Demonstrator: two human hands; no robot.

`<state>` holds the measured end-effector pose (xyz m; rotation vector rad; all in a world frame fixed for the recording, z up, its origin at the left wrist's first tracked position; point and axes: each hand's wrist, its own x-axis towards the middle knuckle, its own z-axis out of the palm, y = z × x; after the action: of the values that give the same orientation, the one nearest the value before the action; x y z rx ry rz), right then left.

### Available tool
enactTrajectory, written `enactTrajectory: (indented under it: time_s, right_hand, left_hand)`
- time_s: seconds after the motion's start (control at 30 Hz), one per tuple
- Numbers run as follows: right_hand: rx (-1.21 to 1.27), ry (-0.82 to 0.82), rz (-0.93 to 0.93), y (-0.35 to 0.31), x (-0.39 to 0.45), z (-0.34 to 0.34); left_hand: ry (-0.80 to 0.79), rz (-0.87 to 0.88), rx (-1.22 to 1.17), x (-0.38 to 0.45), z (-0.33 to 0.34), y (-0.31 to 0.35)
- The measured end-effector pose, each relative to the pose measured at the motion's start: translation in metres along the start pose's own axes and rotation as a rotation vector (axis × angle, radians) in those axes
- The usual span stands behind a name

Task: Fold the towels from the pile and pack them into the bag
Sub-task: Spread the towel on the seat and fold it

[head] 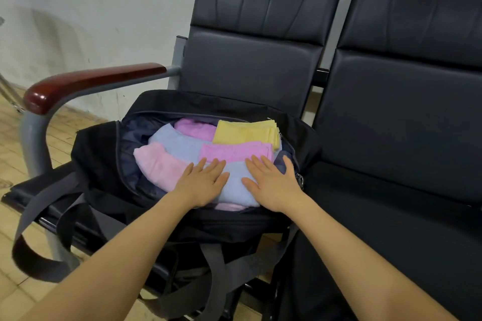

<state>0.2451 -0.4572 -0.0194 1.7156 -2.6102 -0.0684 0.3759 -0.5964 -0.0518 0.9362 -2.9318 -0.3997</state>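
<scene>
A black duffel bag (99,154) lies unzipped on the left seat of a bench. Several folded towels fill it: a yellow towel (242,131) at the back right, a purple towel (194,128) behind, a pink-purple towel (234,151) in the middle, a pale pink towel (159,164) at the left, and a light blue towel (236,186) at the front. My left hand (202,182) and my right hand (271,181) rest flat, palms down, fingers apart, on the light blue towel at the front. Neither hand grips anything.
The bag's grey straps (34,216) hang over the seat's front edge. A wooden armrest (86,81) on a grey metal frame stands at the left. The black seat (396,164) at the right holds nothing. A white wall is behind, tiled floor at left.
</scene>
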Motion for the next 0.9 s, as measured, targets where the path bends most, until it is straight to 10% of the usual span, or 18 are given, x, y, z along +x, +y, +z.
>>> enactTrajectory:
  time_s: [0.4, 0.9]
  right_hand:
    - [0.253, 0.139, 0.052, 0.009, -0.018, -0.008]
    - [0.241, 0.347, 0.389, 0.175, -0.239, -0.023]
  left_hand:
    - [0.221, -0.081, 0.052, -0.016, -0.023, 0.025]
    - [0.289, 0.53, -0.019, -0.055, 0.004, 0.285]
